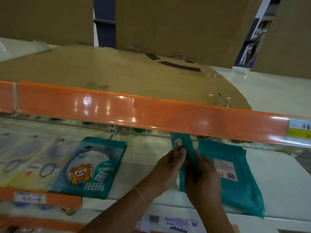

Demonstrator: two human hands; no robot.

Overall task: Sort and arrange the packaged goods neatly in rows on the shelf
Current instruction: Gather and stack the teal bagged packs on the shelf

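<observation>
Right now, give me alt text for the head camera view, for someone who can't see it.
Both hands, left hand and right hand, hold a teal packet upright over a white shelf. A stack of teal packets lies face down to its right, a cartoon-printed teal packet to its left, under an orange shelf edge.

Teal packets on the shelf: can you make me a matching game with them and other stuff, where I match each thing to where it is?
Things
1. cartoon packet
2. held packet
3. teal stack
4. orange strip

Places
A. between both hands
B. lying flat, left of the hands
C. along the upper shelf's front edge
D. lying label-up, right of the hands

Pairs: 1-B, 2-A, 3-D, 4-C
</observation>
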